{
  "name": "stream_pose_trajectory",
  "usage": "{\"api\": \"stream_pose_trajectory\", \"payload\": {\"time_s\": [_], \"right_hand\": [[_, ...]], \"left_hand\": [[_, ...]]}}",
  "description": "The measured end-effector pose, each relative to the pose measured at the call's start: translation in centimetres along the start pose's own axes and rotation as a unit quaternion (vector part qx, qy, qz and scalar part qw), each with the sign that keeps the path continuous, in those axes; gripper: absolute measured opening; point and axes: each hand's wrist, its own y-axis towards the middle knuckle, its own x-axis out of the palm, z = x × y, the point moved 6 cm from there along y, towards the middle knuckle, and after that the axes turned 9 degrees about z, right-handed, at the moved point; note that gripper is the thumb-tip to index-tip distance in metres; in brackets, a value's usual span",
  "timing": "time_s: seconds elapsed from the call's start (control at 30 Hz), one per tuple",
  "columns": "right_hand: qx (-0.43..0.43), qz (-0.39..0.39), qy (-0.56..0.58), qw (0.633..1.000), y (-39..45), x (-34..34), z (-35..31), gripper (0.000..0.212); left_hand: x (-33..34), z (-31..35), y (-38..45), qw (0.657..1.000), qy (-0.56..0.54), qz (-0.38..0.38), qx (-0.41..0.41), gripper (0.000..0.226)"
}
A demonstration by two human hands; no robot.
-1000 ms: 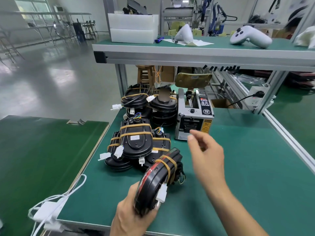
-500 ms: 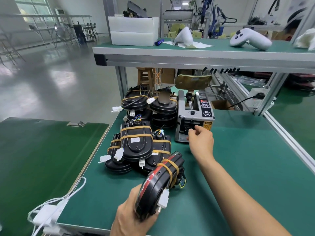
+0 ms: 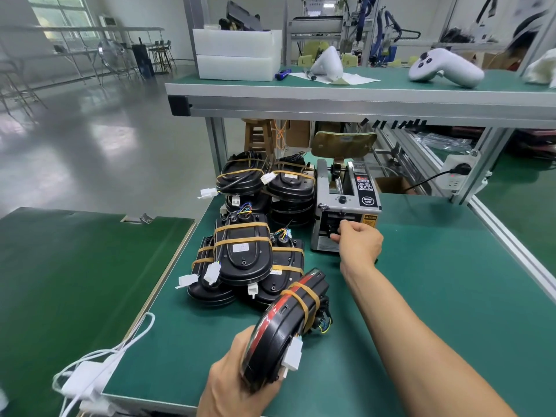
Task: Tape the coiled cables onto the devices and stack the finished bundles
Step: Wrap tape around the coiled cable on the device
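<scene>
My left hand (image 3: 228,386) grips a black device (image 3: 282,329) with a red stripe, held on edge near the table's front. Its coiled cable is bound on with two tan tape strips, and a white connector hangs beside my fingers. My right hand (image 3: 358,240) reaches to the mouth of the grey tape dispenser (image 3: 346,206), fingers curled at the slot; whether it pinches a strip of tape I cannot tell. Finished taped bundles (image 3: 243,254) lie stacked left of the dispenser, with a second stack (image 3: 270,188) behind them.
A raised shelf (image 3: 361,97) overhangs the back of the green table (image 3: 436,296) and carries white foam boxes (image 3: 237,55) and a white controller (image 3: 445,67). White cables (image 3: 90,374) hang off the front left corner. Another green table (image 3: 75,281) stands to the left.
My right hand has travelled forward from mid-air to the dispenser's slot and its fingers have curled there. My left hand keeps holding the device, almost still.
</scene>
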Motion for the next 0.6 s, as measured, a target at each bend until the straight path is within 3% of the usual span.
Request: {"api": "stream_pose_trajectory", "payload": {"time_s": [0.3,0.4,0.53,0.6], "right_hand": [[0.075,0.006,0.065,0.995,-0.7,-0.2,1.0,0.013],[0.057,-0.109,0.052,0.991,-3.2,-2.2,1.2,0.014],[-0.020,-0.249,0.032,0.968,-9.3,-6.9,-1.3,0.009],[-0.061,-0.298,0.022,0.952,-12.8,-8.7,-2.8,0.021]], "left_hand": [[-0.3,-0.4,0.1,1.000,-0.024,0.006,0.002,0.070],[0.0,-0.6,0.1,0.999,-0.029,0.010,-0.015,0.068],[0.9,-3.3,-0.4,0.997,-0.022,-0.055,-0.049,0.064],[1.6,-4.9,-0.9,0.995,-0.026,-0.083,-0.055,0.069]]}}
